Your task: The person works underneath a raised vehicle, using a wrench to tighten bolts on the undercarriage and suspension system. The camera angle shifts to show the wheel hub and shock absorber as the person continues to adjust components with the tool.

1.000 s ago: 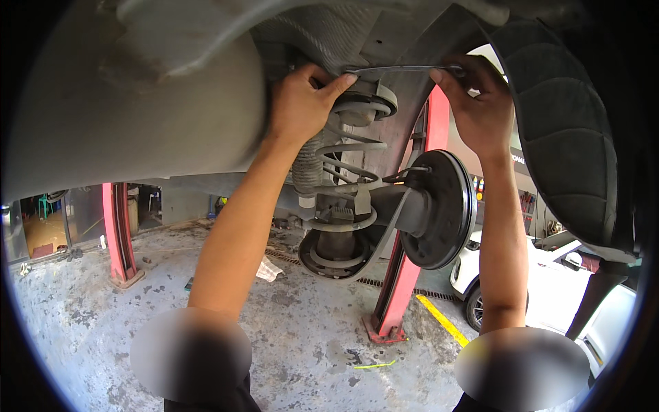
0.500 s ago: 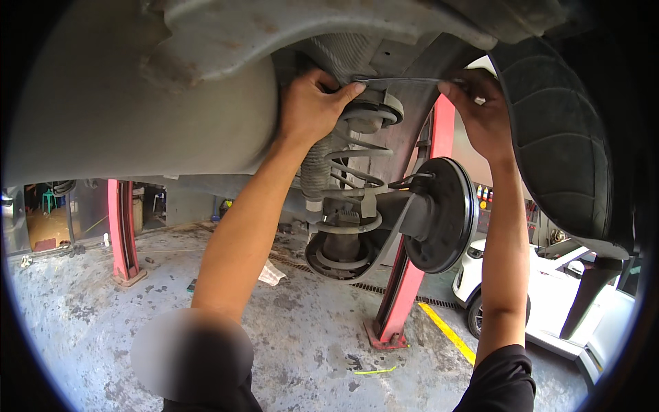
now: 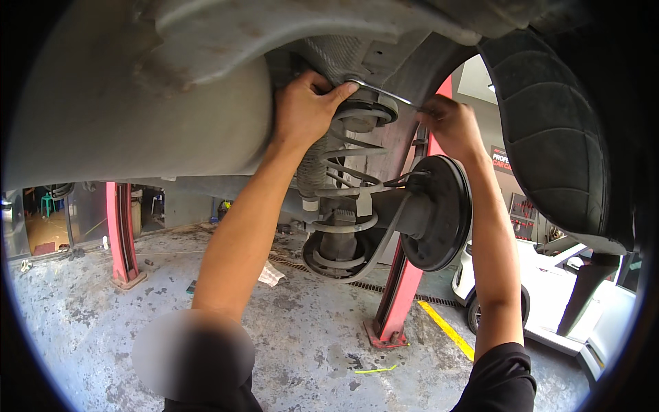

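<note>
Under a raised vehicle, both my arms reach up to a slim metal wrench (image 3: pixel 388 94) above the coil spring (image 3: pixel 362 151). My left hand (image 3: pixel 302 113) is closed at the wrench's inner end, thumb pressed on it, beside the upper spring seat (image 3: pixel 367 113). What that end sits on is hidden behind the hand. Fingers curled, my right hand (image 3: pixel 453 127) grips the outer end, slightly blurred. Below my left hand hangs a ribbed dust boot (image 3: pixel 312 168) of a shock absorber. The round brake backing plate (image 3: pixel 439 213) lies below my right hand.
A large grey tank-like body (image 3: pixel 151 117) fills the upper left, with a dark wheel-arch liner (image 3: pixel 552 137) at right. Red lift posts (image 3: pixel 123 233) stand behind. A white car (image 3: pixel 549 281) is parked at lower right. A yellow line (image 3: pixel 446 329) marks the worn floor.
My right hand has swung left and slightly down, and its fingers have closed more. The wrench went from nearly level to sloping down to the right. My left hand stays at its inner end.
</note>
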A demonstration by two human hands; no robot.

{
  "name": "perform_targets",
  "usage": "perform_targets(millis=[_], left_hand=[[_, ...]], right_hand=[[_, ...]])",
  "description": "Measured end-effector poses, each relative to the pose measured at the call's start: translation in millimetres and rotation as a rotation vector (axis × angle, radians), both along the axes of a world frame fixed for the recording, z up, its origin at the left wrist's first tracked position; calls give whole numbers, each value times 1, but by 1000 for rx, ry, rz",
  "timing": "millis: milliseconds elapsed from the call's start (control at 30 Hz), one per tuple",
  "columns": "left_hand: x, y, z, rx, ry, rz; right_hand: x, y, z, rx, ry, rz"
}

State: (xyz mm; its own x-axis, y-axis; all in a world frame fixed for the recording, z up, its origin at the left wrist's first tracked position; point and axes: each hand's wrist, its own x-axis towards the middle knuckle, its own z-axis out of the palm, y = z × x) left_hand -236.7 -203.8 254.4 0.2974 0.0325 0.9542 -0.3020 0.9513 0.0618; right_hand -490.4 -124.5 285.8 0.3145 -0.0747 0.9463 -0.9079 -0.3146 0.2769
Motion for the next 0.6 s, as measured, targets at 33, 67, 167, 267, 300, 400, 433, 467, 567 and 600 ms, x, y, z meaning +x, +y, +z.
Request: perform_targets(millis=[33,67,167,267,300,400,433,467,567,600], left_hand=[[0,1,0,8,1,7],[0,2,0,16,1,14],[2,2,-2,49,-22,14],[0,-1,0,19,-21,13],[0,-1,0,21,-18,24],[4,-2,-1,30,-14,40],[4,0,-1,35,-16,36],[4,0,-2,41,-17,33],[1,1,2,13,-30,15],[0,1,1,29,-28,18]], right_hand=[[-5,2,0,-41,-38,85],[-9,3,-2,-82,-76,171],[6,31,-5,-209,-18,217],[13,38,-2,-277,-125,226],[14,39,-4,-295,-111,232],[19,38,-12,-345,-68,250],[21,38,-14,-360,-53,255],[23,36,-16,-375,-37,262],[-8,9,-17,-163,-89,221],[-6,4,-15,-98,-64,253]])
